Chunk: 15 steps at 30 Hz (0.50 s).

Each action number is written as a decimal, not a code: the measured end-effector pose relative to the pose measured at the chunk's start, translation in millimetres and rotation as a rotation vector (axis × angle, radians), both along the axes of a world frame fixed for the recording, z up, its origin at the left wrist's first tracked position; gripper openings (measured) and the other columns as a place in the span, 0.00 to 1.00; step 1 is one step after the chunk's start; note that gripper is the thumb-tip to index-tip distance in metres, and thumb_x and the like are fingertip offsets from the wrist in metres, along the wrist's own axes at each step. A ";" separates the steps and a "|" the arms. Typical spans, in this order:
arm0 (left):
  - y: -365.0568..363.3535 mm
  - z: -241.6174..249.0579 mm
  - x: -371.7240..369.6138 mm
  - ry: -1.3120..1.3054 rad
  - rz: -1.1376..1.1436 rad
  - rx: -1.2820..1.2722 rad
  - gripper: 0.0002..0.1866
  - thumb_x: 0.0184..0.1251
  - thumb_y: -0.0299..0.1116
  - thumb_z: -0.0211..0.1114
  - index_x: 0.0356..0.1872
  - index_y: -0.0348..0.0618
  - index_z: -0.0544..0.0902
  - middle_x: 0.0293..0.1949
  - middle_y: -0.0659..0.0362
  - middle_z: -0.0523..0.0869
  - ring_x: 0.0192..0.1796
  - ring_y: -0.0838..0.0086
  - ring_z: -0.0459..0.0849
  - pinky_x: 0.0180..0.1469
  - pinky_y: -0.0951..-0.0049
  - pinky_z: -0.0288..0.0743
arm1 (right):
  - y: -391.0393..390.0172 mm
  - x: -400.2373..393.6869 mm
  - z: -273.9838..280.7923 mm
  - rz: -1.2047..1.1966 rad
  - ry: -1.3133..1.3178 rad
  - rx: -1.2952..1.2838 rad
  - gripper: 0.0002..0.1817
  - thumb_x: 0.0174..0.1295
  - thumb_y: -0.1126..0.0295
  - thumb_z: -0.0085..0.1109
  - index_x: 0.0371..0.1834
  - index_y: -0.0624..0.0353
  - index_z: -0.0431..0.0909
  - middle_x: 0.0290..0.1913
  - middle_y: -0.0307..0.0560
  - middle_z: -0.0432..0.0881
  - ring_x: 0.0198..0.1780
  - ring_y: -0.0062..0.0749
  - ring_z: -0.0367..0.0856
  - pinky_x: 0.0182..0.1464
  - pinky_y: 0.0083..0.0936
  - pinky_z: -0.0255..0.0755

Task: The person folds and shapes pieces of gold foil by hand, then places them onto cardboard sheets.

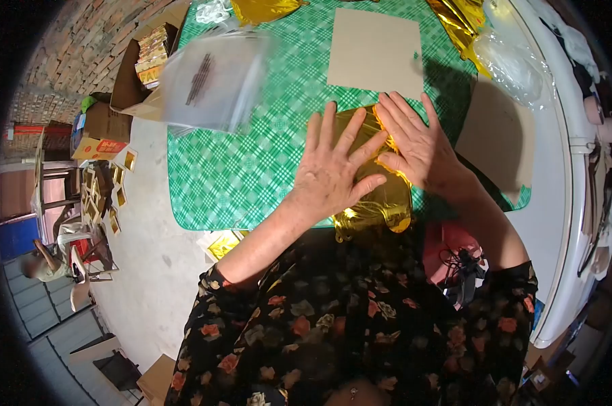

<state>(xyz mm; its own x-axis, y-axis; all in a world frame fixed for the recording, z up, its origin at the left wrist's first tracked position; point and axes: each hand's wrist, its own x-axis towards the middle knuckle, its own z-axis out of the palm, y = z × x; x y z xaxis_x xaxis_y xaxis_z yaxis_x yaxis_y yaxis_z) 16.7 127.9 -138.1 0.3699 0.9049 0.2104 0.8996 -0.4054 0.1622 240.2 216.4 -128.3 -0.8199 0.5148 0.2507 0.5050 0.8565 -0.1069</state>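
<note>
A shiny gold foil balloon [376,201], flat and uninflated in look, lies near the front edge of the green checked tablecloth [252,176]. My left hand [330,162] rests on its left part with fingers spread. On its right edge lies my right hand [416,142], palm down and fingers stretched out. Both hands cover much of the foil. Just beyond my fingertips is a beige cardboard sheet [375,51]. To the left, a stack of clear plastic bags [214,81] with dark print overhangs the table edge.
More gold foil [458,27] and a crumpled clear plastic bag [512,64] lie at the back right. Another cardboard sheet [499,135] sits at the right. An open carton [133,84] stands left of the table. A seated person [52,264] is far left.
</note>
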 end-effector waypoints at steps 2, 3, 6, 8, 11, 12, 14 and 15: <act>0.1 -1.2 -0.1 0.014 0.001 0.020 0.38 0.77 0.72 0.51 0.82 0.69 0.71 0.85 0.49 0.61 0.85 0.32 0.51 0.85 0.31 0.44 | 1.0 1.2 -2.4 0.006 0.008 0.018 0.40 0.73 0.52 0.61 0.79 0.71 0.68 0.82 0.63 0.68 0.86 0.50 0.60 0.84 0.65 0.40; -0.1 -1.9 -0.2 0.020 0.000 0.029 0.39 0.78 0.72 0.51 0.83 0.69 0.70 0.85 0.49 0.61 0.85 0.32 0.52 0.84 0.31 0.45 | 0.3 1.8 -3.1 0.008 0.013 0.027 0.40 0.73 0.52 0.61 0.79 0.71 0.68 0.82 0.63 0.67 0.86 0.50 0.60 0.83 0.66 0.40; 1.3 -4.9 -1.4 0.022 -0.015 0.061 0.39 0.78 0.72 0.51 0.84 0.70 0.68 0.85 0.50 0.62 0.85 0.31 0.53 0.84 0.31 0.46 | -2.8 2.3 -6.0 -0.022 0.038 0.033 0.40 0.72 0.53 0.61 0.79 0.72 0.67 0.83 0.63 0.67 0.86 0.51 0.60 0.83 0.66 0.41; 1.9 -7.6 -3.4 0.043 -0.023 0.071 0.40 0.78 0.72 0.51 0.85 0.70 0.67 0.86 0.50 0.61 0.84 0.29 0.53 0.84 0.32 0.46 | -5.7 2.1 -9.3 -0.040 0.026 0.063 0.41 0.73 0.53 0.62 0.80 0.72 0.67 0.83 0.62 0.66 0.85 0.51 0.60 0.83 0.65 0.42; 5.8 -7.6 -7.6 0.056 -0.083 0.070 0.40 0.78 0.72 0.50 0.85 0.69 0.67 0.86 0.50 0.61 0.84 0.29 0.53 0.85 0.32 0.46 | -13.2 2.4 -13.7 -0.097 0.045 0.044 0.40 0.74 0.51 0.62 0.80 0.71 0.67 0.83 0.61 0.66 0.85 0.51 0.60 0.84 0.64 0.42; 7.8 -8.5 -8.7 0.072 -0.105 0.083 0.40 0.79 0.72 0.49 0.85 0.68 0.66 0.85 0.50 0.62 0.86 0.34 0.53 0.85 0.33 0.44 | -17.0 3.6 -15.6 -0.122 0.027 0.059 0.39 0.76 0.51 0.60 0.80 0.70 0.67 0.83 0.61 0.66 0.86 0.51 0.59 0.84 0.65 0.43; 14.8 -9.6 -13.0 0.052 -0.196 0.086 0.39 0.79 0.71 0.49 0.85 0.67 0.66 0.85 0.51 0.62 0.87 0.39 0.53 0.86 0.34 0.43 | -26.9 7.8 -19.1 -0.169 0.020 0.103 0.39 0.75 0.51 0.60 0.79 0.69 0.67 0.82 0.61 0.66 0.85 0.51 0.59 0.84 0.65 0.44; 18.1 -9.9 -15.7 0.043 -0.239 0.089 0.39 0.80 0.71 0.49 0.85 0.66 0.66 0.85 0.51 0.62 0.87 0.41 0.53 0.86 0.35 0.42 | -31.8 9.6 -20.2 -0.191 0.018 0.126 0.39 0.75 0.51 0.61 0.79 0.69 0.67 0.82 0.61 0.66 0.85 0.51 0.59 0.84 0.65 0.45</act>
<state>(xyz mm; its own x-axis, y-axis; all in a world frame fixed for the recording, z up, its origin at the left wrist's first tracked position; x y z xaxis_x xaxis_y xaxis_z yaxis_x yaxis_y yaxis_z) 1.1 146.0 -147.9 0.5817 0.7692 0.2644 0.7816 -0.6186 0.0801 249.8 184.7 -148.5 -0.7053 0.6239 0.3366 0.6582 0.7526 -0.0158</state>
